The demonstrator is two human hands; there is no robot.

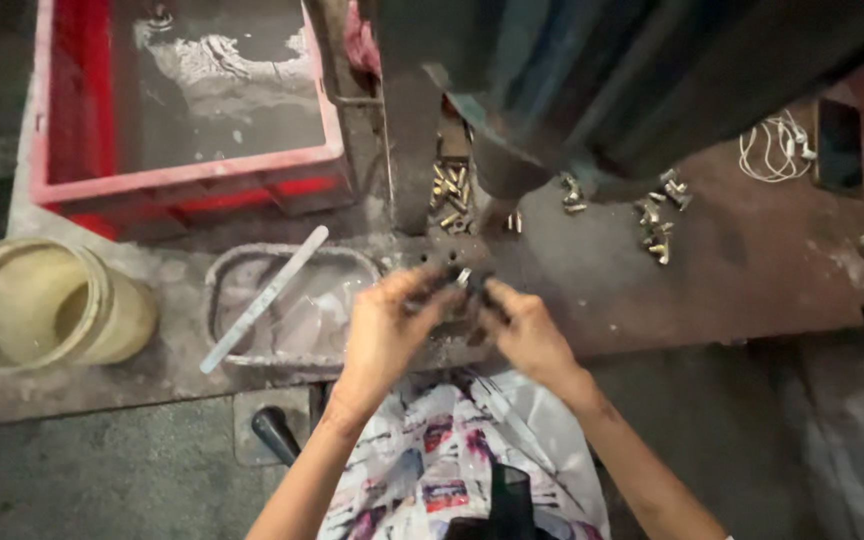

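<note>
grimy metal counter (752, 270) fills the scene, stained dark and dusted with pale residue, with a heavy dark machine body (612, 80) overhanging it at the far side. left hand (384, 325) and right hand (524, 328) meet near the counter's near edge, directly below the machine. fingers of both hands are curled narrow and pinched together around small metal parts (462, 277); the image is blurred there, so the exact grip on each part cannot be determined. the small metal parts sit between the fingertips of the two hands, just above the counter surface. more loose brass-coloured pieces (450, 190) lie in a heap just beyond the hands at the machine base, and a second scattered group (657, 225) lies further right. left of the hands is a shallow grey metal tray (227, 270) with a long flat strip (264, 298) resting diagonally across it. a cream-coloured round container (42, 305) lies on its side at the far left. a red plastic crate (72, 120) holding murky liquid stands at the far left corner. white earphones (777, 145) and a dark phone (838, 145) lie at the far right. a black lever handle (274, 432) projects below the counter edge.
</note>
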